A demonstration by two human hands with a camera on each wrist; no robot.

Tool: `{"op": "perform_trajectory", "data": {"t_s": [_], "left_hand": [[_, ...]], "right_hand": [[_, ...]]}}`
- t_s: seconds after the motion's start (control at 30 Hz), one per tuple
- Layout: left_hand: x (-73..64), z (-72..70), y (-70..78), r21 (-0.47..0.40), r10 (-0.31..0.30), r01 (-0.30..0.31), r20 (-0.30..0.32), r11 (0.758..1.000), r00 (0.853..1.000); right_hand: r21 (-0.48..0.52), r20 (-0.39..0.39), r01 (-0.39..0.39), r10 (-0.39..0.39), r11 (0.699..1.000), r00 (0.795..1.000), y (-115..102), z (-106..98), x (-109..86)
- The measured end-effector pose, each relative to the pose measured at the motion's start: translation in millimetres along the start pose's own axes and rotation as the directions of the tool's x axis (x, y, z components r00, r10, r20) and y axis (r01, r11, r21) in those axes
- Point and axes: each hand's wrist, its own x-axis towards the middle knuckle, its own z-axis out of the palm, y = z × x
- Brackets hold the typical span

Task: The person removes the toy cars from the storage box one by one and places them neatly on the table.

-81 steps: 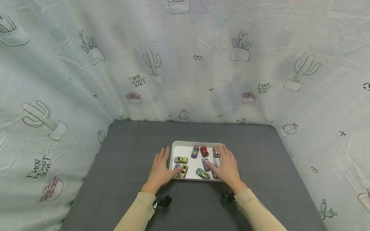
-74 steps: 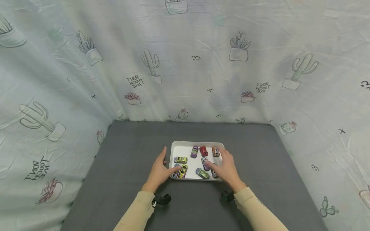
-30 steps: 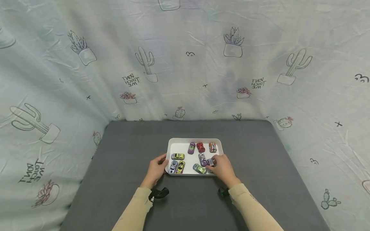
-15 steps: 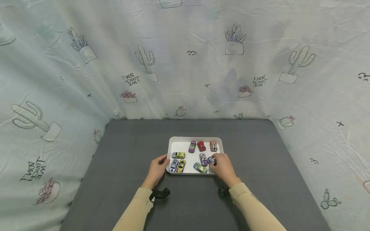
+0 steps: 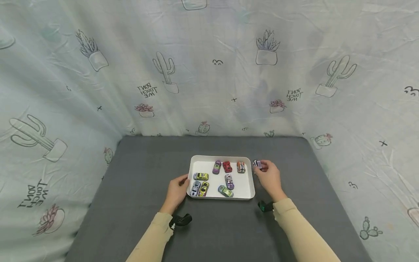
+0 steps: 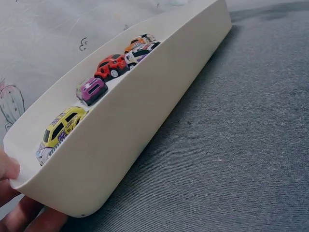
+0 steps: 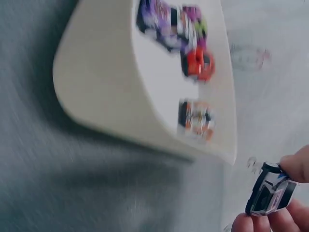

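A white tray (image 5: 209, 197) lies on the grey table with several small toy cars in it. My left hand (image 5: 175, 193) grips the tray's left side, thumb over the rim and fingers underneath, as the left wrist view shows. Just outside the tray's right rim, my right hand (image 5: 270, 178) pinches a white and dark toy car (image 7: 271, 193) between thumb and fingers. Inside the tray are a yellow car (image 6: 60, 128), a purple car (image 5: 216, 167), a red car (image 5: 227, 167), an orange and white car (image 5: 240, 167), a purple and white car (image 5: 229, 182) and a green car (image 5: 225, 191).
The grey tabletop (image 5: 157, 156) extends around the tray on every side. A pale curtain (image 5: 203, 72) printed with cacti hangs behind the table and along both sides. Black wrist straps (image 5: 181, 221) are on both wrists.
My right hand, at first open over the tray, took a car from the tray's right part and carried it right and away, past the rim. My left hand closed on the tray's left side.
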Motion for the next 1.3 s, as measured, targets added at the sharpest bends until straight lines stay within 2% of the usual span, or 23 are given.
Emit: {"op": "perform_trajectory", "data": {"t_s": [0.17, 0.3, 0.6, 0.9, 1.03, 1.3], "left_hand": [[2.6, 0.1, 2.3, 0.022, 0.000, 0.001, -0.027, 1.000, 1.000], [3.6, 0.7, 2.4, 0.000, -0.017, 0.017, -0.030, 1.000, 0.999], [5.4, 0.5, 2.8, -0.071, -0.063, 0.064, 0.011, 0.995, 0.998], [4.6, -1.6, 6.1, -0.032, -0.064, 0.064, 0.019, 0.997, 0.998], [1.0, -2.1, 5.1, -0.041, -0.072, 0.074, 0.059, 0.996, 0.996], [-0.8, -8.1, -5.4, -0.104, -0.058, 0.078, 0.179, 0.992, 0.982]], "right_hand": [[-0.002, -0.056, -0.053, 0.052, 0.999, 0.997, 19.6, -4.6, 24.5], [-0.017, -0.062, -0.095, 0.094, 0.995, 0.994, 33.3, -4.0, 35.8], [-0.053, -0.081, -0.154, 0.149, 0.987, 0.985, 41.1, 7.9, 44.2], [-0.098, -0.057, -0.157, 0.152, 0.983, 0.987, 39.5, 18.8, 47.2], [-0.092, -0.006, -0.188, 0.188, 0.978, 0.982, 42.7, 16.3, 45.9], [-0.094, 0.072, -0.181, 0.188, 0.979, 0.980, 49.0, 9.1, 37.0]]}}
